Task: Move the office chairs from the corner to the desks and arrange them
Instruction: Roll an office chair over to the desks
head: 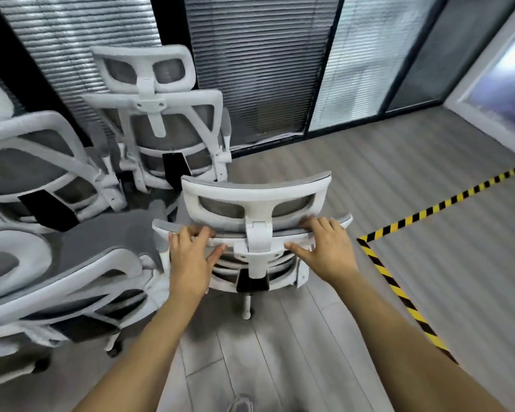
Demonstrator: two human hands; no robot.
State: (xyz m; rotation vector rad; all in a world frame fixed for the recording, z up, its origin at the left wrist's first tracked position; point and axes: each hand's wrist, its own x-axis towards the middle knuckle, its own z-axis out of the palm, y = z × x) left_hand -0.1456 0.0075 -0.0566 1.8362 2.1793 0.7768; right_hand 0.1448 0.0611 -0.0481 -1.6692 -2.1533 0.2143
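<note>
both hands at frame centre: left hand (pixel 191 251) and right hand (pixel 324 245) grip white mesh office chair (pixel 256 203) backrest top, fingers curled over; more chairs (pixel 158 114) left.

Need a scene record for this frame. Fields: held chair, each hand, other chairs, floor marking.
held chair: white frame, grey mesh, upright on the floor, back toward the camera
left hand: grips the backrest's top edge, left of centre
right hand: grips the same edge, right of centre
other chairs: at least three of the same kind, clustered at left near the blinds
hazard tape: yellow-black, forms a corner on the floor right of the held chair
</note>
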